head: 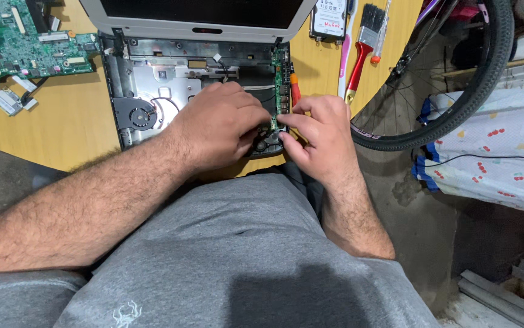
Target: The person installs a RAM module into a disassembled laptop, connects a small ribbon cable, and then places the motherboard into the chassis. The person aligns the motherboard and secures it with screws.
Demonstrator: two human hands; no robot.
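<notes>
At the centre of the frame, an opened laptop base lies stripped of its keyboard on a yellow wooden table, its metal tray and round cooling fan exposed. Both hands meet at the base's lower right corner, where a narrow green circuit strip runs along the edge. The left hand is curled, its fingers tucked down over a small dark part at that corner. The right hand pinches in from the side with thumb and forefinger; whether either one actually grips the part is hard to say, since the fingers cover it.

The risk appears to sit in that crowded corner: a slip or a hard pull could strain the thin wires crossing the tray or crack the circuit strip. The base also overhangs the table edge toward the person's lap, so a tug might tip it.

Above it, the laptop's lid stands raised at the top of the frame. A loose green motherboard rests at upper left, a red-handled paintbrush and a hard drive at upper right, and a bicycle wheel leans at the right edge.
</notes>
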